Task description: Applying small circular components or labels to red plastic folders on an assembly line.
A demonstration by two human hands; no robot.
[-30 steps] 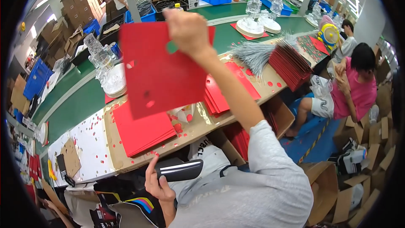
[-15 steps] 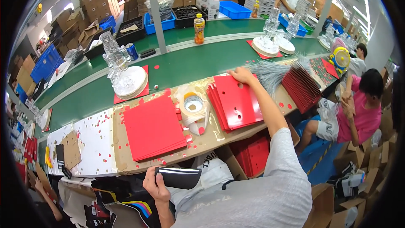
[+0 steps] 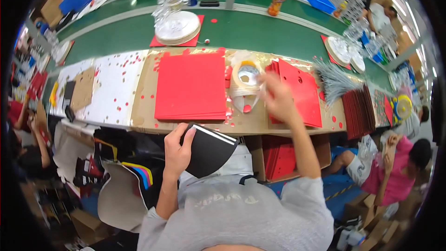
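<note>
My left hand [image 3: 178, 152] is closed on the edge of a black flat piece with white stripes [image 3: 211, 152], held in front of the table edge. My right hand [image 3: 278, 96] is raised over the left side of a stack of red punched sheets [image 3: 303, 94]. Motion smears its fingers, and I cannot make out whether anything is in them. Just left of that hand lies a roll of tape [image 3: 246, 73] with a white liner strip. Further left, a neat pile of red square sheets [image 3: 190, 86] rests on the brown cardboard table cover.
Red dots lie scattered over white board [image 3: 116, 83]. At right are silvery wire strands [image 3: 337, 83] and dark red boards [image 3: 357, 111]. White discs [image 3: 179, 28] stand on the green conveyor [image 3: 260, 28]. A carton [image 3: 318, 153] holds red sheets below. A co-worker in pink [image 3: 395, 172] sits right.
My right hand has left the right red stack's top edge and moved left toward the tape roll. The black piece has tilted in my left hand. The whole view has turned rightward.
</note>
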